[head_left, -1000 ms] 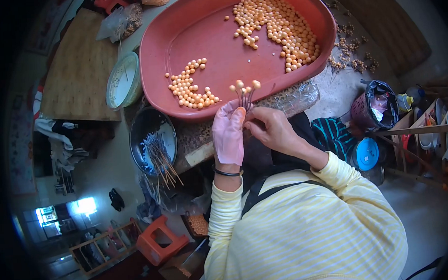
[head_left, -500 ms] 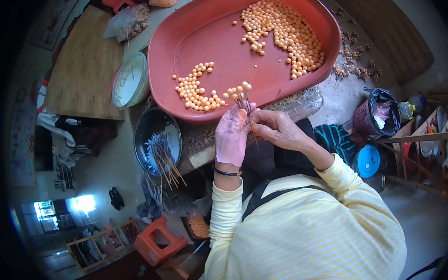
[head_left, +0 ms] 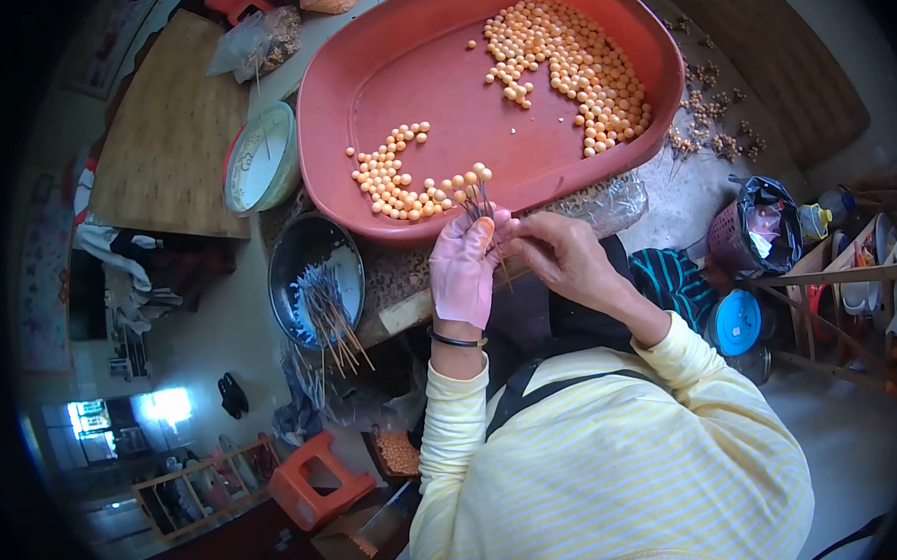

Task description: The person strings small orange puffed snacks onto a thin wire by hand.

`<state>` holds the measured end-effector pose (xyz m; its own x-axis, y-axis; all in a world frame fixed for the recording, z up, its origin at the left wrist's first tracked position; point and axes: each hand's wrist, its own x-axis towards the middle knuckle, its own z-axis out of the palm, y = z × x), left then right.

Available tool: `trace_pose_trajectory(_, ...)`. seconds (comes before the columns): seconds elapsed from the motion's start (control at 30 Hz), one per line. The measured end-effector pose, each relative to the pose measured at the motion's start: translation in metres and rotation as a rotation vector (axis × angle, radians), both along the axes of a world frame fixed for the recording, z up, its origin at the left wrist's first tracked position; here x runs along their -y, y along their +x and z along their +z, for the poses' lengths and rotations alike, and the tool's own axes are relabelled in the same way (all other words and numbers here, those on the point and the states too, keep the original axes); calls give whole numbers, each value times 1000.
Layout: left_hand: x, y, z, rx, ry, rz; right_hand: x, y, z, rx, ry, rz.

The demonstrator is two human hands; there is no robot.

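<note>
In a pink glove, my left hand (head_left: 460,274) is closed around a small bunch of thin stems (head_left: 480,207) tipped with pale orange balls. The balls stick up above the fingers, over the near rim of a large red tub (head_left: 430,76). My right hand (head_left: 573,265), bare, is pinched close beside the left fingers, at the lower part of the bunch. What lies between its fingertips is too small to make out. Loose orange balls (head_left: 600,78) fill the tub's right side, and a smaller group (head_left: 389,182) lies at its near left.
A dark bowl (head_left: 353,264) with many blue-tipped sticks (head_left: 332,320) stands left of my hands. Behind it is a pale green bowl (head_left: 285,162) of white liquid. Finished-looking ball clusters (head_left: 712,118) lie right of the tub. A bag-lined bin (head_left: 737,232) and red stool (head_left: 303,492) stand lower.
The bunch in my left hand has tilted and shifted slightly left. My right hand has turned a little, its fingertips staying close to the left fingers.
</note>
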<state>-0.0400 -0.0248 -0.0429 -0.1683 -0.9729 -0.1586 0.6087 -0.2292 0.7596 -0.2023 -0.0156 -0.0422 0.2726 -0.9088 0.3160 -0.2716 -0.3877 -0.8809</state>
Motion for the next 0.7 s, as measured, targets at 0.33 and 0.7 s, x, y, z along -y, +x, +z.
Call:
trace_pose_trajectory(0.33,-1,-7,2,214,33,79,17,13,14,196,-290,-147)
trace_pose_trajectory(0.7,-4,-10,4,343,12,92,23,13,7,213,-34,-199)
